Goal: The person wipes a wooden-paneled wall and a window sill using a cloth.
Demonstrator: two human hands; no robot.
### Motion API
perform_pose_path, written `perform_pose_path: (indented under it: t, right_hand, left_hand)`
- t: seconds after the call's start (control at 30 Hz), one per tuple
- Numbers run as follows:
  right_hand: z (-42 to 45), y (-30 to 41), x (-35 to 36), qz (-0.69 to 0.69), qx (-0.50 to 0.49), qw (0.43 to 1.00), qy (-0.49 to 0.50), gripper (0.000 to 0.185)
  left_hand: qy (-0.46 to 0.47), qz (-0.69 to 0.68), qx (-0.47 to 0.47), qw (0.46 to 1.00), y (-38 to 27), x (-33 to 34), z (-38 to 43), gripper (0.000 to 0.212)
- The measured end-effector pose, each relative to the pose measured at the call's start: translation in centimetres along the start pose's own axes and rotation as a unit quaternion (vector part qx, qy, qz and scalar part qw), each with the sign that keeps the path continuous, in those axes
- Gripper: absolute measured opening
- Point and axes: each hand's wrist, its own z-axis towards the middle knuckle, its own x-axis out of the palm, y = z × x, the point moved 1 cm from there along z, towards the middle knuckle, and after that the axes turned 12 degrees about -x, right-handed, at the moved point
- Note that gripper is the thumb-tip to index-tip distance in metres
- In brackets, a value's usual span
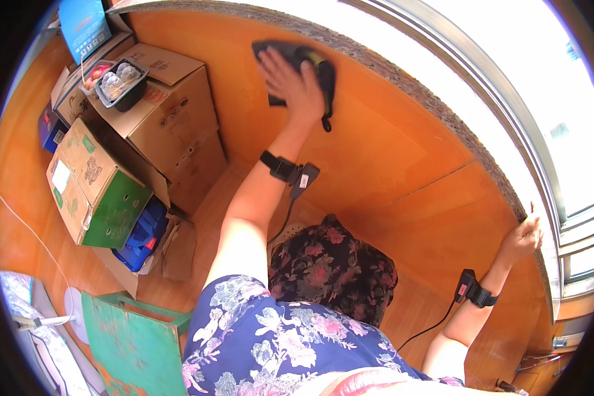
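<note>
My left hand (293, 86) lies spread, palm down, on a dark cloth (329, 81) with a yellowish patch and a small hanging loop. The cloth is pressed against the orange wooden panel (376, 143) under the window sill. To the right, my right hand (522, 237) rests on the speckled stone edge of the window sill (492, 173), its fingers bent over it; what its palm touches is hidden. Each wrist wears a black strap with a small cabled device.
Stacked cardboard boxes (178, 123) stand at left, topped by a black plastic tray (123, 81). A green-sided carton (116, 208), a blue bag (146, 230) and a worn green wooden stool (133, 341) are nearer. Window frames (539, 109) line the right.
</note>
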Motion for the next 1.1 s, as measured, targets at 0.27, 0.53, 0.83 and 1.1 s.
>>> perform_pose_path:
  t: [0.27,0.53,0.83,1.1]
  right_hand:
    - [0.4,-1.0,-1.5,0.006,0.010,1.000,0.017,0.040]
    - [0.7,-3.3,-5.1,-0.001,0.009,1.000,-0.004,0.044]
    - [0.9,-1.8,-7.6,-0.082,-0.032,0.996,0.025,0.043]
    - [-0.1,-1.2,-4.8,0.001,0.087,0.996,0.025,0.043]
  left_hand:
    - [-0.060,0.012,0.170,0.983,4.1,-1.9,6.0,0.072]
    - [-0.072,-0.330,-0.246,0.908,21.5,-5.1,3.7,0.058]
    - [-0.080,-0.400,-0.512,0.756,33.7,-6.4,-12.1,0.063]
    - [-0.010,-0.445,-0.586,0.677,32.7,-0.7,-16.5,0.067]
